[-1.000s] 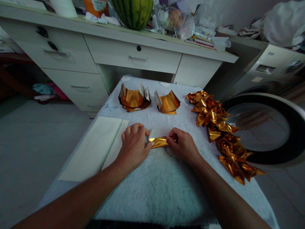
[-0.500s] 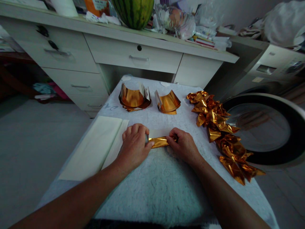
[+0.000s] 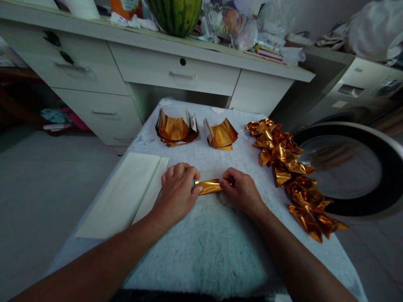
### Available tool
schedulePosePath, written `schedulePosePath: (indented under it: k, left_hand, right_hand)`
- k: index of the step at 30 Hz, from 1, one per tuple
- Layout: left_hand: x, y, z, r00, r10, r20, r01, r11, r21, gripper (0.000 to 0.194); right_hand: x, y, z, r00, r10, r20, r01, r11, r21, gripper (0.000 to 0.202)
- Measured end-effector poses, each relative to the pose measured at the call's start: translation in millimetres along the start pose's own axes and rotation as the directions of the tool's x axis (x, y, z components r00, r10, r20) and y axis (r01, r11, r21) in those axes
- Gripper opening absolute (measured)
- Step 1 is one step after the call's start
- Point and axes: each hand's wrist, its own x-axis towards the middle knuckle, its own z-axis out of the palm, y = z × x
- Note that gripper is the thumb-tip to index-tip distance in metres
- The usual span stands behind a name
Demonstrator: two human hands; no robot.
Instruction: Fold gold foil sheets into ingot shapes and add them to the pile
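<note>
A narrow band of folded gold foil (image 3: 209, 187) lies across the middle of the cloth-covered table, with a pale sheet showing just behind it. My left hand (image 3: 179, 188) grips the band's left end, fingers curled and thumb along its near edge. The right end is pinched by my right hand (image 3: 241, 189). Beyond my hands sit two curved stacks of gold foil, a larger one (image 3: 174, 128) and a smaller one (image 3: 222, 134). Left of my left hand lies a pile of pale paper sheets (image 3: 122, 195).
Several crumpled gold foil pieces (image 3: 280, 153) run down the table's right side. Close beyond them is the open round door (image 3: 346, 167) of a washing machine. A white desk with drawers (image 3: 176, 75) stands behind the table, bearing a watermelon (image 3: 175, 16) and plastic wrappings.
The whole view has shifted very slightly. Both hands keep their hold on the foil band, and the left fingers have moved only a little.
</note>
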Motion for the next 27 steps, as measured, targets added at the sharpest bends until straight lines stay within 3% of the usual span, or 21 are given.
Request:
schedulePosePath:
  k: [6, 27]
  left_hand:
    - [1.2, 1.7, -0.8, 1.0, -0.001, 0.009, 0.001, 1.0, -0.017, 0.007]
    - [0.6, 3.0, -1.5, 1.0, -0.003, 0.021, 0.002, 0.999, 0.035, 0.008]
  right_hand:
    - [0.2, 0.3, -0.2, 1.0, 0.002, 0.0, -0.002, 1.0, 0.005, 0.012]
    - [0.7, 0.4, -0.7, 1.0, 0.018, 0.006, -0.018, 1.0, 0.023, 0.013]
